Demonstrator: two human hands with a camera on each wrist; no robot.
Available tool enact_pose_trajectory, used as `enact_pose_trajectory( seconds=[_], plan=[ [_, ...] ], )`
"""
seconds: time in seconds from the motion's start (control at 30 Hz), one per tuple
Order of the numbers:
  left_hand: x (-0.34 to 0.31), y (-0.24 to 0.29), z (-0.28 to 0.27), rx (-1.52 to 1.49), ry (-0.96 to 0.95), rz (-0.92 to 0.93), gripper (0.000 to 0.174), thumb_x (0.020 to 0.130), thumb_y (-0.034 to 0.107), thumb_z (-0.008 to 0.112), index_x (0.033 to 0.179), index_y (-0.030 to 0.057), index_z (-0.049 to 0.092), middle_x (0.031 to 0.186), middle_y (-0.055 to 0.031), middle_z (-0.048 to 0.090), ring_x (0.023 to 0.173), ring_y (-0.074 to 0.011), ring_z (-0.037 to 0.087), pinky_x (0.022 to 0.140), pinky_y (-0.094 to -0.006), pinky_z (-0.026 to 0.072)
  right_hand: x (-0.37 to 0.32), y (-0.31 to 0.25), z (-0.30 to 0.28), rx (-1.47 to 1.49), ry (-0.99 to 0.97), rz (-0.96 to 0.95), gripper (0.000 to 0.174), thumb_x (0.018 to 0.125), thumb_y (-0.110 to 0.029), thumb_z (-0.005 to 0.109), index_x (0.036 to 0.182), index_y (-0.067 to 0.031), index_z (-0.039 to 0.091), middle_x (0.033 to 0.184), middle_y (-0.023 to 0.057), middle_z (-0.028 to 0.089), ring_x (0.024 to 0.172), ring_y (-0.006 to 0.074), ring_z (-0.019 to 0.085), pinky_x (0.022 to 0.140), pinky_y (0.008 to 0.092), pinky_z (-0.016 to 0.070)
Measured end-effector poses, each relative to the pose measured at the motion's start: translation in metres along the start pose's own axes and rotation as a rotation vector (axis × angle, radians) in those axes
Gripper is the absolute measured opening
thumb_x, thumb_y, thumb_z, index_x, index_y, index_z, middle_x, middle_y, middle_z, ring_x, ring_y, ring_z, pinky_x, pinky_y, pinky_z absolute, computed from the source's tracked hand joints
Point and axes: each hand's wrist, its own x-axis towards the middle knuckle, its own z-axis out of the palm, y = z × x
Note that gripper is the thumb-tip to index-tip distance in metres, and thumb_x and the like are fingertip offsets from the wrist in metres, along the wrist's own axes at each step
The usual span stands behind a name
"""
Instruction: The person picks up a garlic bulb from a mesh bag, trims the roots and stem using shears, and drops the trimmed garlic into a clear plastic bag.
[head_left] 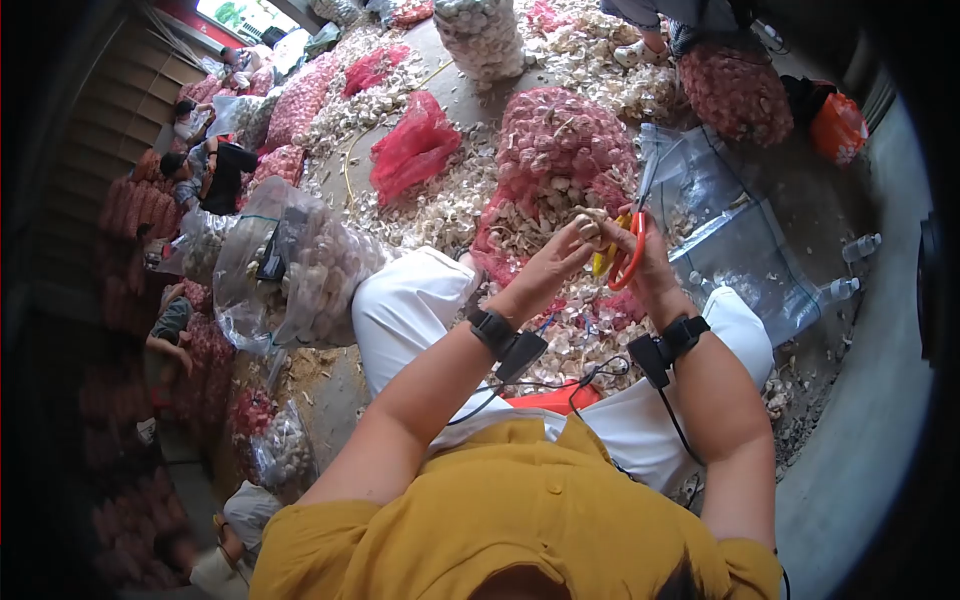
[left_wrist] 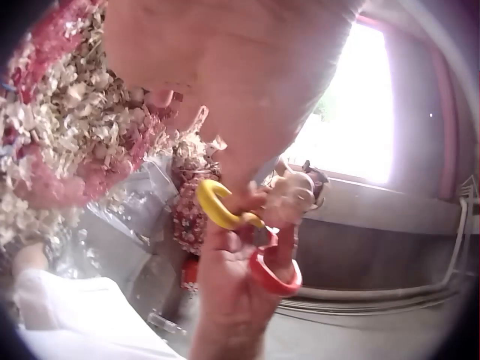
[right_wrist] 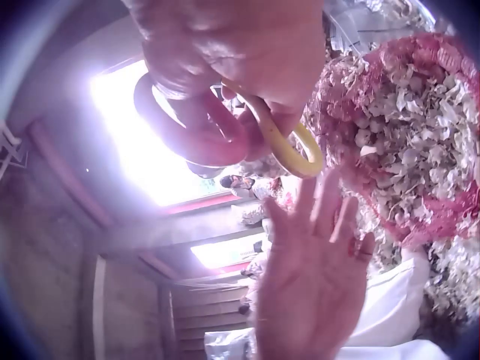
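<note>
The right hand (head_left: pixel 652 270) grips scissors with a red handle loop (head_left: pixel 628 262) and a yellow loop (head_left: pixel 603 258); its fingers pass through the red loop (left_wrist: pixel 274 279) in the left wrist view. A pale garlic bulb (head_left: pixel 588 226) is at the fingertips where both hands meet. In the right wrist view the left hand (right_wrist: pixel 311 274) shows its palm, with fingers spread and nearly straight, tips beside the yellow loop (right_wrist: pixel 300 159). Which hand bears the bulb's weight, I cannot tell.
A pink net sack (head_left: pixel 565 135) of garlic stands ahead, with loose skins (head_left: pixel 590 345) between the legs. Clear plastic bags (head_left: pixel 320 260) lie left, a clear sheet (head_left: pixel 735 235) and bottles (head_left: pixel 838 290) right. People sit at the far left.
</note>
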Motion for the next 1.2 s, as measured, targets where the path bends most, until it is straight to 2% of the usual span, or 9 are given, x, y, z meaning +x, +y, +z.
enact_pose_trajectory(
  seconds=[0.2, 0.27, 0.33, 0.37, 0.5, 0.63, 0.97, 1.13, 1.2],
  plan=[
    [0.004, 0.011, 0.009, -0.118, -0.016, 0.166, 0.034, 0.091, 0.019, 0.059, 0.121, 0.0060, 0.051, 0.113, -0.0015, 0.058, 0.106, -0.0103, 0.053, 0.091, -0.0272, 0.0403, 0.001, 0.001, 0.007, -0.339, -0.110, -0.084, 0.034, 0.085, -0.011, 0.066, 0.111, -0.0093, 0.043, 0.091, 0.0029, 0.058, 0.081, 0.0119, 0.058, 0.071, 0.0246, 0.0479],
    [0.008, 0.010, 0.000, -0.134, 0.051, 0.234, 0.029, 0.090, 0.011, 0.058, 0.118, 0.0048, 0.051, 0.111, -0.0027, 0.059, 0.105, -0.0117, 0.056, 0.086, -0.0266, 0.0440, 0.001, 0.003, 0.001, -0.393, -0.119, -0.056, 0.035, 0.086, -0.013, 0.062, 0.113, -0.0071, 0.042, 0.097, 0.0077, 0.056, 0.087, 0.0187, 0.056, 0.077, 0.0322, 0.0465],
    [0.008, 0.013, -0.012, -0.106, 0.220, 0.156, 0.026, 0.089, 0.006, 0.058, 0.114, 0.0042, 0.053, 0.109, -0.0032, 0.059, 0.104, -0.0146, 0.058, 0.081, -0.0262, 0.0469, 0.000, 0.006, -0.007, -1.073, -0.115, -0.422, 0.042, 0.084, -0.016, 0.061, 0.119, -0.0061, 0.040, 0.103, 0.0148, 0.051, 0.095, 0.0298, 0.051, 0.084, 0.0410, 0.0415],
    [0.010, 0.015, -0.015, -0.066, 0.283, 0.166, 0.031, 0.087, 0.006, 0.060, 0.116, 0.0047, 0.050, 0.108, -0.0040, 0.060, 0.099, -0.0177, 0.062, 0.074, -0.0266, 0.0489, 0.000, 0.008, -0.010, -1.173, -0.179, -0.405, 0.050, 0.080, -0.020, 0.061, 0.123, -0.0065, 0.038, 0.108, 0.0198, 0.046, 0.101, 0.0387, 0.044, 0.090, 0.0470, 0.0353],
    [0.002, 0.034, -0.010, -0.040, 0.393, 0.109, 0.049, 0.082, 0.007, 0.068, 0.124, 0.0056, 0.041, 0.103, -0.0047, 0.060, 0.089, -0.0188, 0.065, 0.067, -0.0274, 0.0499, -0.014, 0.005, 0.003, -1.242, -0.171, -0.415, 0.051, 0.079, -0.018, 0.063, 0.124, -0.0071, 0.043, 0.111, 0.0203, 0.049, 0.102, 0.0388, 0.048, 0.088, 0.0441, 0.0407],
    [0.003, 0.032, -0.010, -0.032, 0.320, 0.145, 0.052, 0.080, 0.007, 0.070, 0.123, 0.0062, 0.041, 0.104, -0.0048, 0.059, 0.088, -0.0175, 0.064, 0.066, -0.0265, 0.0511, -0.016, 0.001, 0.009, -1.277, -0.208, -0.536, 0.040, 0.078, -0.015, 0.063, 0.116, -0.0069, 0.054, 0.105, 0.0183, 0.054, 0.097, 0.0366, 0.052, 0.086, 0.0409, 0.0434],
    [0.005, 0.032, -0.006, 0.061, 0.277, 0.182, 0.057, 0.075, 0.001, 0.073, 0.122, 0.0080, 0.043, 0.102, -0.0043, 0.059, 0.087, -0.0126, 0.061, 0.066, -0.0249, 0.0539, -0.021, -0.007, 0.012, -1.338, -0.174, -0.495, 0.039, 0.079, -0.015, 0.062, 0.118, -0.0123, 0.055, 0.099, 0.0180, 0.053, 0.093, 0.0352, 0.055, 0.081, 0.0404, 0.0462],
    [0.003, 0.033, -0.011, 0.350, 0.261, 0.150, 0.056, 0.077, 0.001, 0.072, 0.124, 0.0062, 0.041, 0.101, -0.0050, 0.059, 0.086, -0.0141, 0.062, 0.066, -0.0267, 0.0556, -0.021, -0.009, 0.014, -1.333, -0.193, -0.392, 0.036, 0.079, -0.014, 0.063, 0.115, -0.0116, 0.056, 0.094, 0.0187, 0.053, 0.084, 0.0349, 0.057, 0.075, 0.0393, 0.0479],
    [0.005, 0.030, -0.011, 0.232, 0.234, 0.164, 0.054, 0.079, 0.003, 0.070, 0.124, 0.0052, 0.041, 0.100, -0.0058, 0.059, 0.085, -0.0154, 0.063, 0.067, -0.0283, 0.0563, -0.019, -0.006, 0.010, -1.314, -0.215, -0.417, 0.036, 0.079, -0.013, 0.062, 0.114, -0.0112, 0.056, 0.092, 0.0187, 0.053, 0.083, 0.0351, 0.057, 0.074, 0.0396, 0.0480]
  ],
)
